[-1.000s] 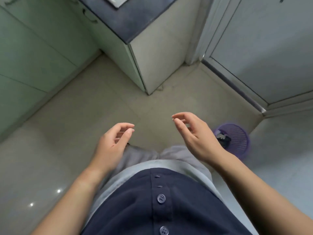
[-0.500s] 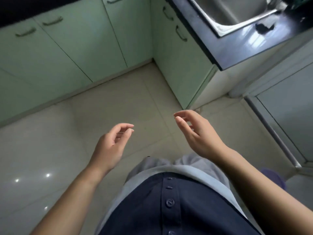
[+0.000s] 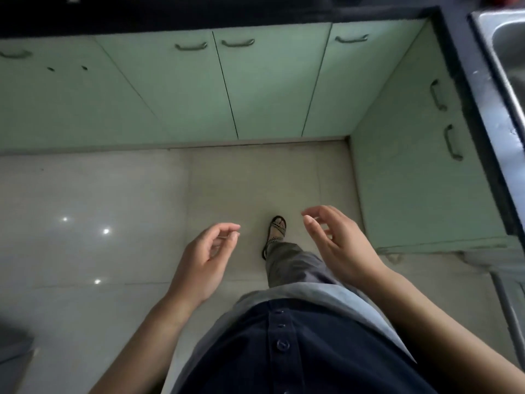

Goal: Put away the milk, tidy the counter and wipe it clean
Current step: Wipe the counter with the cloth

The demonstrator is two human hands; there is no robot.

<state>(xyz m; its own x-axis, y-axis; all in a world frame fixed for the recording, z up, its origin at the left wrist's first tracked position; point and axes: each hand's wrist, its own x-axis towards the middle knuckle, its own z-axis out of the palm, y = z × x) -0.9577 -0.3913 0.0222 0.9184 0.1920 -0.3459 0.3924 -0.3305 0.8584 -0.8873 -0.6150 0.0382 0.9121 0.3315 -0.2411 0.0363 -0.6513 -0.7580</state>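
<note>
We hold both hands out in front of the waist, and neither grasps anything. The left hand (image 3: 203, 260) hangs with its fingers loosely curled, the thumb near the fingertips, the palm turned inward. The right hand (image 3: 338, 245) mirrors it just across, fingers relaxed and slightly bent, its palm facing the left one. The two hands are apart and touch nothing.

Between them, lower down, one foot in a dark strappy sandal (image 3: 277, 227) is set forward on the pale tiled floor (image 3: 99, 194), with a grey trouser leg (image 3: 287, 263) above it. Nearer to us hangs a dark navy shirt (image 3: 298, 351) with a row of buttons, and a light grey hem (image 3: 312, 292) shows under it. Small bright spots of light (image 3: 105, 231) gleam on the tiles to the left.

Beyond the floor stands a row of pale green cupboards (image 3: 255, 89) with curved metal handles (image 3: 191, 46); a second run of them turns the corner and comes down the right side. The dark counter (image 3: 227, 12) caps both runs, along the top edge of the view and down the right, well apart from our hands. A steel sink (image 3: 508, 52) is set into its right-hand stretch. What the blurred dark shape (image 3: 14, 336) at lower left is, we cannot tell.
</note>
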